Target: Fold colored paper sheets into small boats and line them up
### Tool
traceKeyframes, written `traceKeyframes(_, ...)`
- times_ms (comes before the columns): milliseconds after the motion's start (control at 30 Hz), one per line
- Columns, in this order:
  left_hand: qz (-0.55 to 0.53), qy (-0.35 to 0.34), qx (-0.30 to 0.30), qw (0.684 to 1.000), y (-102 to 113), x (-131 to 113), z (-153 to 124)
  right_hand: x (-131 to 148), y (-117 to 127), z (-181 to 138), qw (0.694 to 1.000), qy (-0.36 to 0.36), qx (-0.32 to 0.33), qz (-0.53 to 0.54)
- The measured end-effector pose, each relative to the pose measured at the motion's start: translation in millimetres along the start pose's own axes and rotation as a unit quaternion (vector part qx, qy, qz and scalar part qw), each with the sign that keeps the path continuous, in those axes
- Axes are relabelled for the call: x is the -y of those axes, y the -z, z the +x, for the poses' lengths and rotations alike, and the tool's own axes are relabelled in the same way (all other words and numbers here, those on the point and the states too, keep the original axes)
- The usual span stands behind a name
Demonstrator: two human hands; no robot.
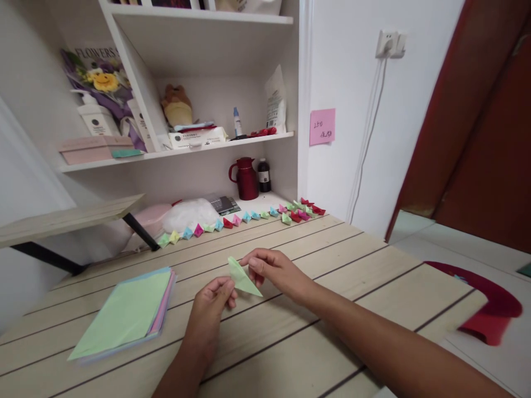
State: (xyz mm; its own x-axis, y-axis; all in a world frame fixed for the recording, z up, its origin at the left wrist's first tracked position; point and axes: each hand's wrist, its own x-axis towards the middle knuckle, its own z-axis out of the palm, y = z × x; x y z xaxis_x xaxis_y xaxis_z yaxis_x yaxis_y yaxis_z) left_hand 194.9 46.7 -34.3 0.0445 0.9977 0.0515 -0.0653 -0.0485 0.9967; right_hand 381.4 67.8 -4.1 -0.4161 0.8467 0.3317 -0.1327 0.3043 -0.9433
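Holding folded green paper (244,279) over the table (332,249), between the paper stack (120,315) at left and the row of small folded papers (236,220) along the back. Pinched at its left edge by the left hand (213,298), with thumb pressed against curled fingers. Met at its upper right edge by the right hand (274,271), with thumb and forefinger nearly together and the rest loosely bent. Cannot tell from here: gripping or merely brushing.

Likely almost weightless, thin, and stiffer along the folds than across the flat faces. Probably not slippery against dry skin, but easy to crumple or tear. Best taken lightly by the folded edges, sparing the sharp lower tip.

Legible above the bouquet (104,82): "FLOWERS S", cut off after that. Legible on the pink note (322,127): a handwritten "250", above further characters too unclear to read. Too small to make out: labels on the pump bottle (97,119), flat white box (197,137), white bag (276,105) and dark bottle (264,177).
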Motion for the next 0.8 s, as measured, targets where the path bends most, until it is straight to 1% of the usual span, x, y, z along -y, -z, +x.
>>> traceKeyframes(133,0.015,-0.003,0.023,1.0,-0.5,-1.9,-1.4,0.9,-2.1,-2.0,0.999,-0.027,0.029,0.021)
traceKeyframes(267,0.027,-0.002,0.034,0.999,-1.0,-3.0,-1.9,-0.3,-3.4,-2.3,0.998,-0.053,0.031,0.01)
traceKeyframes(367,0.031,0.0,0.038,0.999,-0.7,-2.9,-1.7,-1.1,-2.5,-1.7,0.997,-0.059,0.033,0.024)
traceKeyframes(500,0.043,-0.007,0.058,0.997,-0.3,-2.0,-1.1,-5.9,-2.6,-0.8,0.996,-0.071,0.039,0.035)
traceKeyframes(633,0.049,-0.003,0.056,0.997,-0.9,-2.7,-0.8,-10.3,-4.6,-1.0,0.997,-0.063,0.037,0.029)
traceKeyframes(800,0.056,0.004,0.05,0.997,-2.2,-5.0,-1.6,-5.2,-3.6,-2.6,0.997,-0.05,0.048,0.028)
